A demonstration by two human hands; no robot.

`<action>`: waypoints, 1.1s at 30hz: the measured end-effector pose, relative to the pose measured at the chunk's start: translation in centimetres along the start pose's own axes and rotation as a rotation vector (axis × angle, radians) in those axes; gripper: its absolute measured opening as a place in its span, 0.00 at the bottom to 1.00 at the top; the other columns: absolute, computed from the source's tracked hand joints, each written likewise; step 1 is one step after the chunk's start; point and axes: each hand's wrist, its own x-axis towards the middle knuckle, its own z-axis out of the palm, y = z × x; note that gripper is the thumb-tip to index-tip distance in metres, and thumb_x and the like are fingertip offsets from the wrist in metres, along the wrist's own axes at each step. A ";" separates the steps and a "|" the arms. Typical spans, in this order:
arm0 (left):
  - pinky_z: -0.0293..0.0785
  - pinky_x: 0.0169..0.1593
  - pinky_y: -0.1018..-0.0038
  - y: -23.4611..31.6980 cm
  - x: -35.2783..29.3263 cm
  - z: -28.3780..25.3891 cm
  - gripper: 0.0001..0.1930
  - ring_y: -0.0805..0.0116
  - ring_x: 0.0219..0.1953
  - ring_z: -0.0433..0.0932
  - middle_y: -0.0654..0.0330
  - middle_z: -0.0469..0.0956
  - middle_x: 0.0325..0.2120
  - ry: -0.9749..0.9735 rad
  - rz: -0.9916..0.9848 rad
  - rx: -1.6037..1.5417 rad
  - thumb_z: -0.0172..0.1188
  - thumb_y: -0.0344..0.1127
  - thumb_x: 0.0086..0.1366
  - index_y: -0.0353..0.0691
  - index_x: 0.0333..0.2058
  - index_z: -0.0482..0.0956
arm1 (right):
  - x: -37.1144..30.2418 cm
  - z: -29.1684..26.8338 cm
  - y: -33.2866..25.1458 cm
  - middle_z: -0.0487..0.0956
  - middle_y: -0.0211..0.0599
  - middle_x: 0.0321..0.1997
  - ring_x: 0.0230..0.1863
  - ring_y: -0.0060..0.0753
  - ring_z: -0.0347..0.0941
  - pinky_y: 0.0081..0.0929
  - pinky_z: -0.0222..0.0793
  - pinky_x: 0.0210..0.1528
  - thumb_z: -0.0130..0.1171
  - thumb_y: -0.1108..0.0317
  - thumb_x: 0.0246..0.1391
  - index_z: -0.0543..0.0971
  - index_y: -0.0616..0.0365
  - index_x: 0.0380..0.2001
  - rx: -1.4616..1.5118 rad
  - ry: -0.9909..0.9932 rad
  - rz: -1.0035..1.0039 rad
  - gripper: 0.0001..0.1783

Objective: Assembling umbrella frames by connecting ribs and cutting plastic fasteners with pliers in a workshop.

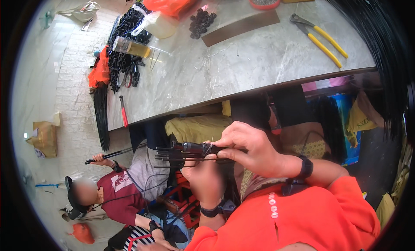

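In front of my orange shirt, beyond the table's near edge, both hands are together on one piece. My left hand [204, 178], partly blurred, grips a bundle of thin black rods [163, 158] from below. A black tubular piece [190, 147] with a hollow end lies along the rods, pointing left. Fine wire [209, 146] is wrapped round the tube, its loose ends sticking up. My right hand [250, 148] pinches thumb and forefinger together at this wire, right beside the tube. Whatever sits deeper between those fingers is hidden.
On the grey table [242, 60] lie yellow-handled pliers [322, 41], a brown strip [242, 28], small black parts [202, 23], a jar [132, 47] and a red-handled tool [124, 111]. Long black rods [376, 43] hang at the right. A co-worker [125, 186] holding rods is at the left.
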 end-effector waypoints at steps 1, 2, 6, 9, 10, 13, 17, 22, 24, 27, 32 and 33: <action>0.74 0.53 0.70 0.0 0.0 0.0 0.18 0.67 0.43 0.81 0.52 0.81 0.42 -0.001 -0.002 0.003 0.68 0.19 0.56 0.32 0.46 0.79 | 0.1 0.0 0.0 0.77 0.35 0.33 0.34 0.35 0.78 0.28 0.73 0.33 0.68 0.75 0.48 0.82 0.59 0.38 -0.055 -0.007 -0.080 0.12; 0.74 0.53 0.70 0.2 0.0 0.1 0.18 0.67 0.42 0.81 0.52 0.82 0.42 0.014 0.000 0.002 0.68 0.19 0.56 0.32 0.46 0.79 | 0.1 0.1 0.1 0.77 0.35 0.33 0.34 0.35 0.78 0.28 0.73 0.33 0.68 0.75 0.48 0.82 0.59 0.38 -0.050 -0.008 -0.078 0.12; 0.75 0.51 0.71 0.6 -0.6 0.0 0.16 0.68 0.40 0.80 0.53 0.82 0.40 0.072 -0.016 0.048 0.68 0.19 0.55 0.31 0.44 0.80 | 0.1 0.3 0.1 0.77 0.39 0.33 0.34 0.40 0.77 0.30 0.72 0.34 0.67 0.76 0.48 0.81 0.62 0.36 0.029 -0.050 -0.083 0.10; 0.75 0.51 0.71 0.8 -1.0 0.2 0.15 0.69 0.39 0.81 0.53 0.82 0.39 0.116 0.002 0.078 0.68 0.20 0.55 0.31 0.43 0.80 | 0.4 0.0 0.3 0.76 0.40 0.33 0.33 0.42 0.76 0.32 0.72 0.34 0.66 0.76 0.48 0.81 0.63 0.35 0.071 -0.108 -0.058 0.09; 0.75 0.51 0.71 0.8 -1.1 0.3 0.15 0.69 0.39 0.81 0.53 0.82 0.39 0.117 0.001 0.080 0.68 0.20 0.55 0.31 0.43 0.80 | 0.4 0.0 0.3 0.76 0.41 0.32 0.33 0.43 0.75 0.33 0.71 0.33 0.66 0.77 0.48 0.81 0.63 0.35 0.093 -0.132 -0.050 0.09; 0.74 0.50 0.73 0.6 -1.2 0.4 0.14 0.68 0.41 0.80 0.55 0.82 0.39 0.106 0.039 0.122 0.66 0.22 0.59 0.31 0.45 0.79 | 0.5 0.7 0.9 0.74 0.41 0.31 0.32 0.45 0.73 0.35 0.70 0.32 0.64 0.76 0.50 0.80 0.63 0.35 0.017 -0.115 -0.135 0.08; 0.75 0.50 0.73 0.3 -1.0 0.7 0.12 0.69 0.40 0.80 0.55 0.81 0.38 0.157 0.039 0.093 0.65 0.21 0.59 0.30 0.43 0.79 | 0.2 1.4 0.6 0.73 0.41 0.30 0.32 0.47 0.72 0.36 0.69 0.32 0.63 0.76 0.51 0.79 0.63 0.34 -0.074 -0.067 -0.196 0.07; 0.74 0.50 0.71 -0.1 -0.5 0.3 0.12 0.67 0.40 0.79 0.54 0.81 0.38 0.183 0.010 0.066 0.66 0.21 0.58 0.30 0.42 0.79 | 0.3 1.8 1.1 0.72 0.42 0.30 0.32 0.47 0.71 0.37 0.69 0.32 0.63 0.75 0.51 0.79 0.62 0.33 -0.152 -0.072 -0.189 0.05; 0.74 0.51 0.68 -0.2 -0.6 -0.3 0.14 0.64 0.41 0.79 0.53 0.80 0.39 0.126 -0.009 0.019 0.67 0.22 0.57 0.31 0.42 0.78 | 0.2 1.9 1.3 0.73 0.41 0.30 0.32 0.46 0.72 0.36 0.70 0.32 0.63 0.75 0.51 0.79 0.61 0.34 -0.107 -0.071 -0.165 0.06; 0.76 0.49 0.71 -0.1 -0.2 -1.4 0.13 0.64 0.41 0.79 0.51 0.80 0.40 0.005 -0.005 0.030 0.65 0.25 0.60 0.31 0.44 0.77 | 0.1 1.9 1.2 0.75 0.40 0.31 0.32 0.44 0.74 0.34 0.71 0.33 0.65 0.75 0.49 0.80 0.60 0.34 -0.037 -0.062 -0.123 0.07; 0.75 0.50 0.69 -0.3 -0.1 -1.4 0.14 0.64 0.43 0.78 0.51 0.79 0.40 -0.013 -0.024 -0.008 0.65 0.26 0.60 0.31 0.44 0.77 | 0.0 1.8 1.3 0.76 0.39 0.32 0.33 0.42 0.75 0.33 0.72 0.33 0.67 0.76 0.47 0.81 0.60 0.36 -0.028 -0.031 -0.132 0.10; 0.75 0.51 0.68 -0.3 -0.1 -1.2 0.13 0.64 0.43 0.78 0.51 0.79 0.40 -0.007 -0.020 -0.016 0.65 0.26 0.61 0.32 0.44 0.77 | 0.1 1.7 1.3 0.76 0.39 0.31 0.32 0.42 0.75 0.33 0.72 0.32 0.67 0.76 0.47 0.81 0.60 0.35 -0.036 -0.035 -0.151 0.10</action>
